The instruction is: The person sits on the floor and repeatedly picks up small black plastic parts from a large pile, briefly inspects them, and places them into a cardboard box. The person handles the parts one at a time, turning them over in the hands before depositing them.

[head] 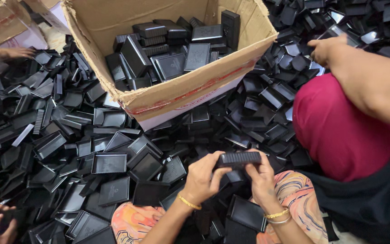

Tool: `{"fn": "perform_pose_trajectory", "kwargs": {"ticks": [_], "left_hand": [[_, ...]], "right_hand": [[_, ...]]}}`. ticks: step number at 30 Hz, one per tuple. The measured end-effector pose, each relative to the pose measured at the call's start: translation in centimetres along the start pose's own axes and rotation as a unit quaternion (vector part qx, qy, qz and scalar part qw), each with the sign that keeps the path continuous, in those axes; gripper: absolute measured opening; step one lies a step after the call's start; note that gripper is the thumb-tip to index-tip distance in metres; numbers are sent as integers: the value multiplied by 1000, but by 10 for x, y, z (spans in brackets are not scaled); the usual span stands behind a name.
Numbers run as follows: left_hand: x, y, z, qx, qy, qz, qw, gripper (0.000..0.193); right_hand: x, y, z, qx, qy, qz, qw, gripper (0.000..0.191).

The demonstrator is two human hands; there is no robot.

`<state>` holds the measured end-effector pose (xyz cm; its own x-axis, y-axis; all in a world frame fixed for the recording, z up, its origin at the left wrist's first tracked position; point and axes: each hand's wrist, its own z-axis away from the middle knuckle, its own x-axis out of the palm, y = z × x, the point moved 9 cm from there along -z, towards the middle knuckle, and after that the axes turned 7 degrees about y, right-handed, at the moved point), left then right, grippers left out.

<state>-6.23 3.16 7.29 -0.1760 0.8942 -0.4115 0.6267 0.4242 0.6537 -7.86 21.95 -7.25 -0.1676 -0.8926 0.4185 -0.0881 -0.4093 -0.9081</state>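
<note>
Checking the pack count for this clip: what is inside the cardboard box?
The cardboard box holds closed black plastic cases, stacked loosely, some flat and one upright at the back. Its bottom and any lower layers are covered by the top cases, so the count cannot be told.

Head camera looks steeply down, close above the lap.

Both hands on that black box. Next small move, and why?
Probably lift the closed black box forward into the cardboard carton. Left hand and right hand grip its ends, it looks assembled, and similar closed boxes already lie in the carton.
</note>
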Motion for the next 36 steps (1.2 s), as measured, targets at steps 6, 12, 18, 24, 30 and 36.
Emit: {"fn": "perform_pose_trajectory", "kwargs": {"ticks": [6, 12, 18, 24, 30, 36], "left_hand": [[-35, 29, -63, 226, 12, -41, 973, 44], [-98, -17, -141, 186, 232, -330, 896, 47], [104, -102, -12, 205, -290, -199, 914, 9], [178, -203, 64, -93, -379, -166, 906, 16], [222, -178, 92, -69, -388, -274, 877, 41], [221, -149, 93, -28, -387, -311, 868, 45]], "right_hand": [[-8, -25, -19, -117, -19, 239, 964, 56], [4, 45, -24, -96, -217, 667, 706, 68], [-25, 89, -7, -83, -260, 738, 617, 69], [-58, 51, -27, -13, -239, 731, 639, 54], [-57, 45, 5, 81, -323, 763, 554, 61], [-49, 37, 19, 71, -334, 789, 511, 66]]}}
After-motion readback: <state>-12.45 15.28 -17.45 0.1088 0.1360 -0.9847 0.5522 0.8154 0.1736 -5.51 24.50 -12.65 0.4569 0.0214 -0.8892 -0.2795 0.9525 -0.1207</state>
